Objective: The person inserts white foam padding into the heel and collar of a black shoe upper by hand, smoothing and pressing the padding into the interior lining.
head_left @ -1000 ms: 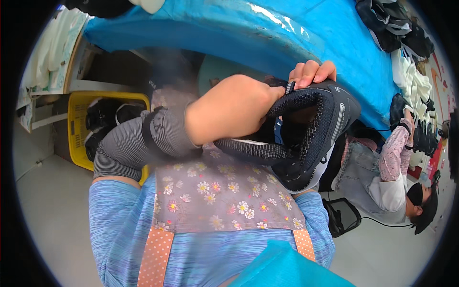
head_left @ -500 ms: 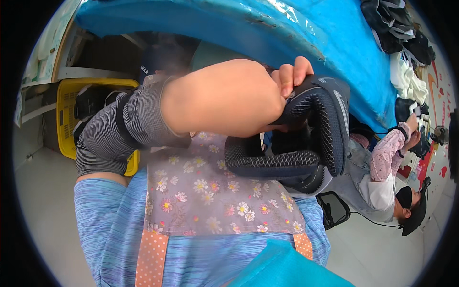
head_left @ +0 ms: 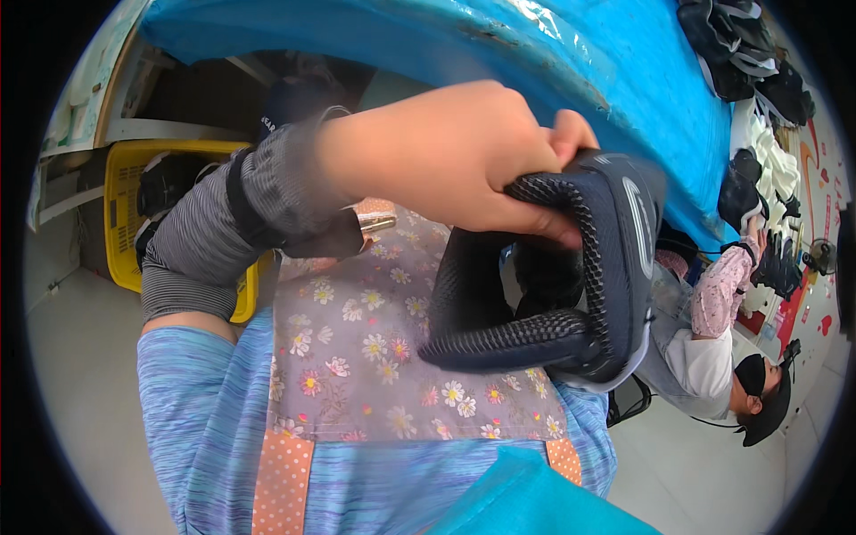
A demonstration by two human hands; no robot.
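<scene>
My left hand [head_left: 473, 152] reaches in from the left and grips a dark navy sneaker [head_left: 637, 232] by its padded collar. The thumb presses inside the opening and the fingers curl over the outer side. The sneaker is tilted, its opening turned toward me, showing textured mesh lining and a pale curved mark on its side. A light sole edge shows along its lower right. It hangs over a grey floral apron [head_left: 374, 348] on my front. My right hand does not show; whether it lies behind the sneaker I cannot tell.
A blue-covered table [head_left: 624, 62] curves across the top, with black shoes [head_left: 727, 45] and white material [head_left: 776, 160] along its right. A yellow crate [head_left: 116, 223] holding dark shoes stands at left. At right a masked person [head_left: 695, 348] reaches toward shoes.
The sneaker has tipped and shifted slightly down and right, so more of its outer side shows. My left thumb now shows inside the collar. The other person's arm has moved.
</scene>
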